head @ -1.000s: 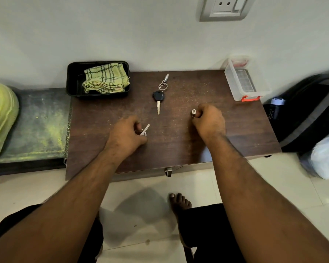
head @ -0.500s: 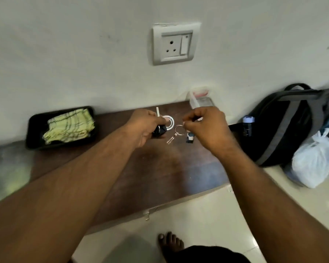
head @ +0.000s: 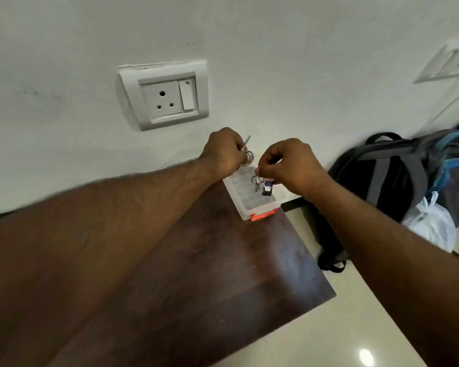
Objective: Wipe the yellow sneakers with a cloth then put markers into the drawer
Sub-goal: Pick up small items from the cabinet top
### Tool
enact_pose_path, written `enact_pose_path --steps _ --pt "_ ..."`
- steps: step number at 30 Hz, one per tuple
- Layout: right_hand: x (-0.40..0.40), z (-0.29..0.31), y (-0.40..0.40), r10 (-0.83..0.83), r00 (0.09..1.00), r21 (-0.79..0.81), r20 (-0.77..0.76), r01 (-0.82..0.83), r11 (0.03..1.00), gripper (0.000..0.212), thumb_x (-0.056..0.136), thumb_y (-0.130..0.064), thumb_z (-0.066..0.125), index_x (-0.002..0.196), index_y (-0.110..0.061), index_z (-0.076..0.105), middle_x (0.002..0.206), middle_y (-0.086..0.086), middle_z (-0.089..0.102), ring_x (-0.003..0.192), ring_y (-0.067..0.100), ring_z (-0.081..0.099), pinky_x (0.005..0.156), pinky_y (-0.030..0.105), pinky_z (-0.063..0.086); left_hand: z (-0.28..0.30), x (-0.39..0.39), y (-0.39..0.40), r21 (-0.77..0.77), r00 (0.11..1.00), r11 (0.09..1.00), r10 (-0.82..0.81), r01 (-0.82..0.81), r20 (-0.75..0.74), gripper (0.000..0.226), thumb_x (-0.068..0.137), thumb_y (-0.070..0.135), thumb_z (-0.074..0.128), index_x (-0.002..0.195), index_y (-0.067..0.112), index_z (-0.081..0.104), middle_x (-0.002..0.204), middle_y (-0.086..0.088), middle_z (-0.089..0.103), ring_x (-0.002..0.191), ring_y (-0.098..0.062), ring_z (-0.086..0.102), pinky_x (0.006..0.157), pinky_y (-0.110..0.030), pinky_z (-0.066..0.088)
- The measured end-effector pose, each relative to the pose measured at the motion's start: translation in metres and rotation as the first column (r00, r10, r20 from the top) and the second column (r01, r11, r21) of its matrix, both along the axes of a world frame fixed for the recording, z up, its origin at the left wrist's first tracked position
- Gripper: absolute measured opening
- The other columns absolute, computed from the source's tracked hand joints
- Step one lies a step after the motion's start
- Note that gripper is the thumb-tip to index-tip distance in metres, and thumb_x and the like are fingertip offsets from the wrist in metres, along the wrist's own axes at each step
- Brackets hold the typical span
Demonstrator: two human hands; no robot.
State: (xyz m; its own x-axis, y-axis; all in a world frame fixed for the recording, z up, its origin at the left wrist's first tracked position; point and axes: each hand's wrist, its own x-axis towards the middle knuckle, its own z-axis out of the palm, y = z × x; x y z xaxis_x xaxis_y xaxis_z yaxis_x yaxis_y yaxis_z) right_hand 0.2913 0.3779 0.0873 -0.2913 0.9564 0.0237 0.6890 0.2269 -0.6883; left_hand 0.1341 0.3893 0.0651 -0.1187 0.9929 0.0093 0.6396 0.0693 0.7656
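Yellow sneakers, cloth, markers: none in my view. My left hand (head: 223, 152) curls round a key (head: 245, 143) at twelve o'clock; my right hand (head: 289, 165) pinches a keyring (head: 255, 179) over the clear plastic box (head: 252, 205). I judge neither task step is underway; next, I free both hands.

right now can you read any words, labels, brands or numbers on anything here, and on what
No readable text anywhere in this view.
Wall socket: plain white, no lettering visible.
Clear plastic box with the red clip: no label visible.
Small blue charm hanging from the right hand: too small and blurred to show any print.
Backpack: no logo can be made out.
White plastic bag: no print visible.
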Motion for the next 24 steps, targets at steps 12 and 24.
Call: enact_pose_path --steps 12,24 --pt "0.012 -0.063 0.021 0.1 0.947 0.137 0.306 -0.148 0.979 0.011 0.08 -0.034 0.074 0.08 -0.023 0.071 0.077 -0.009 0.07 0.076 0.013 0.063 0.083 0.039 0.049 -0.041 0.013 0.038 -0.127 0.811 0.956 -0.291 0.263 -0.508 0.011 0.082 0.021 0.071 0.083 0.018 0.06 0.097 -0.008 0.064 0.084 -0.026 0.061 0.068 -0.028 0.045" --pt "0.01 -0.066 0.022 0.215 0.828 0.11 0.517 -0.313 0.943 0.014 0.087 -0.019 0.064 0.099 -0.018 0.072 0.1 0.005 0.07 0.089 0.021 0.063 0.078 0.032 0.052 -0.037 0.009 0.028 -0.04 0.807 0.97 -0.221 0.239 -0.548 0.02 0.086 0.018 0.066 0.105 0.013 0.068 0.108 -0.008 0.066 0.093 -0.026 0.063 0.075 -0.031 0.05"
